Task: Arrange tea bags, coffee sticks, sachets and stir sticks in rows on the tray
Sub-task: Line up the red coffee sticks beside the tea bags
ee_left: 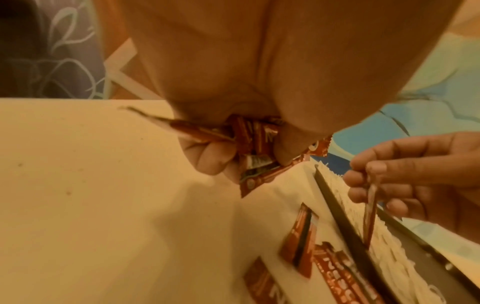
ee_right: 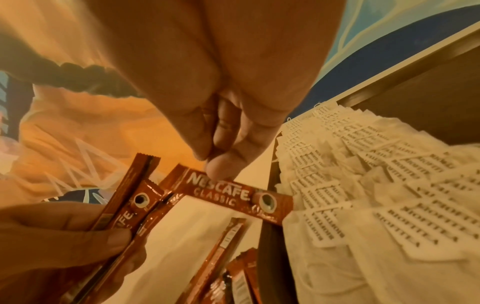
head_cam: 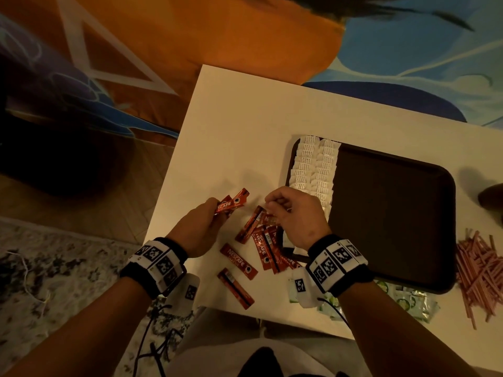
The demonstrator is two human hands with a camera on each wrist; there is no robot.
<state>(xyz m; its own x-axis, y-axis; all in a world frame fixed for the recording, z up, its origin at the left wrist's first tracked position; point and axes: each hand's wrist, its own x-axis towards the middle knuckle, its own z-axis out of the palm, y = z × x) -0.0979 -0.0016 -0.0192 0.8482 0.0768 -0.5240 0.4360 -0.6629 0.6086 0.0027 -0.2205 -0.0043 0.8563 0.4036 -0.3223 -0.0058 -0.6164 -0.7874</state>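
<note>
Left hand (head_cam: 202, 219) grips coffee-stick bundle (head_cam: 231, 204); right hand (head_cam: 295, 213) pinches single coffee stick (ee_right: 233, 195) beside tray (head_cam: 446, 186).

White table (head_cam: 245, 126) under dim, warm light — set against a bright cover (head_cam: 190, 31) in orange, blue and purple, crossed by pale bands. Wood floor (head_cam: 130, 170) at left, partly in deep shadow. Mottled rug (head_cam: 68, 262) nearer, grey and cream.

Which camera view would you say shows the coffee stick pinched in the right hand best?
The right wrist view: the coffee stick faces the camera, label readable. The left wrist view shows it edge-on; in the head view the right hand hides it.
</note>
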